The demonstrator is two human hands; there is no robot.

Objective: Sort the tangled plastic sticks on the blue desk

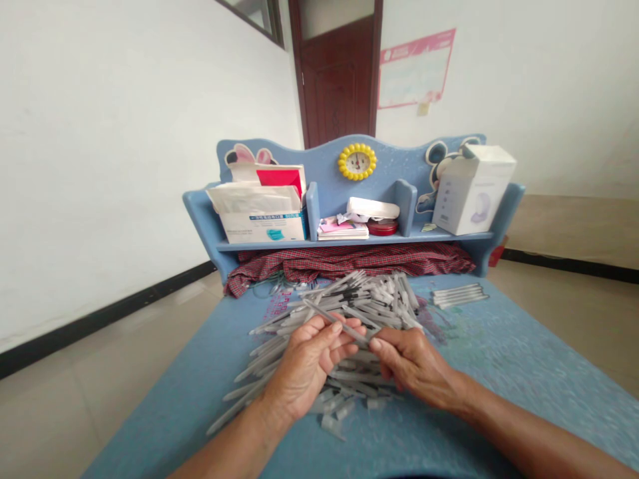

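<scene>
A slim, translucent grey pen (319,310) slants between my two hands above the blue desk. My left hand (308,359) is closed around its middle, thumb on top and fingers beneath. At the pen's near right end, my right hand (415,362) pinches with thumb and forefinger; any small part inside that pinch is hidden. Below and beyond both hands spreads a heap of similar pens (379,296), some with dark parts. Short clear pieces that look like pen caps (333,424) lie at the heap's near edge.
Several pens lie side by side in a row (459,295) at the right. Behind the heap, a checked red cloth (349,259) is bunched under a blue shelf (269,245). The shelf holds a mask box (264,223), a red round tin (382,228) and a white box (472,193).
</scene>
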